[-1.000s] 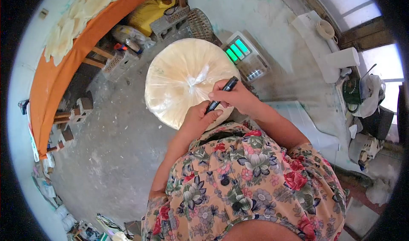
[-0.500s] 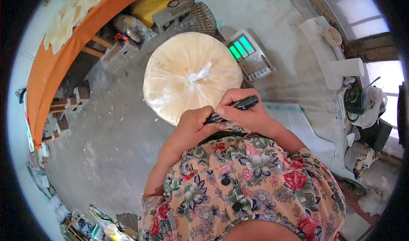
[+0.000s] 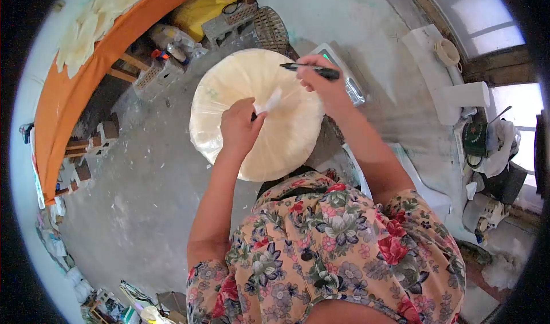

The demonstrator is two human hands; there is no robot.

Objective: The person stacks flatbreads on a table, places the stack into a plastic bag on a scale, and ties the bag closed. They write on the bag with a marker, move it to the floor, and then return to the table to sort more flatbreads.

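Note:
A round, pale stack in a knotted clear plastic bag point(image 3: 229, 89) lies on a digital scale point(image 3: 354, 90). My left hand point(image 3: 239, 128) rests on top of the bag beside the twisted knot point(image 3: 270, 101), its fingers closed on a small dark marker cap point(image 3: 252, 116). My right hand point(image 3: 318, 83) is over the bag's far right rim and holds a black marker point(image 3: 312, 69), uncapped, with its tip pointing left just above the plastic. My floral shirt fills the lower part of the view.
An orange-edged table point(image 3: 74, 89) with pale sheets curves along the left. Bottles and concrete blocks point(image 3: 172, 55) sit under it. A wicker basket point(image 3: 270, 30) lies beyond the bag. A white ledge point(image 3: 435, 66) with a tape roll and clutter is at the right. Grey concrete floor point(image 3: 143, 192) lies at the left.
The marker has been pulled apart: my left hand kept the cap and moved up onto the bag by the knot. My right hand carried the marker up and away over the bag's far edge.

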